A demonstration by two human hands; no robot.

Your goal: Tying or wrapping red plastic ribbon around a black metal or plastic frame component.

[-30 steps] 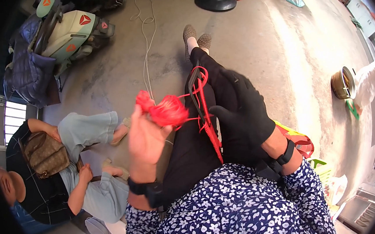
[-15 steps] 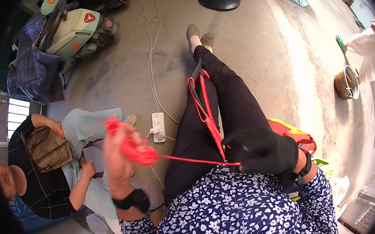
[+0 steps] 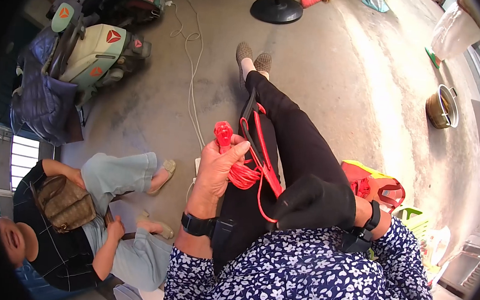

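Above your black-trousered lap (image 3: pixel 303 138), your bare left hand (image 3: pixel 215 173) grips one red cord bundle (image 3: pixel 233 161), your gloved right hand (image 3: pixel 314 204) pinching its single strand.

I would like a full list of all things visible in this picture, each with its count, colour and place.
bundle of thin red cord: one, red, gripped in the left hand, a strand running to the right hand
red and black strap: one, lying along the black trouser legs
parked scooter: one, pale green, upper left
white cable: one, on the concrete floor
round black stand base: one, top centre
metal pot: one, brownish, right
red bag: one, beside the right leg
seated person: one, lower left
left hand: bare, black wristband
right hand: in a black glove, closed on the strand
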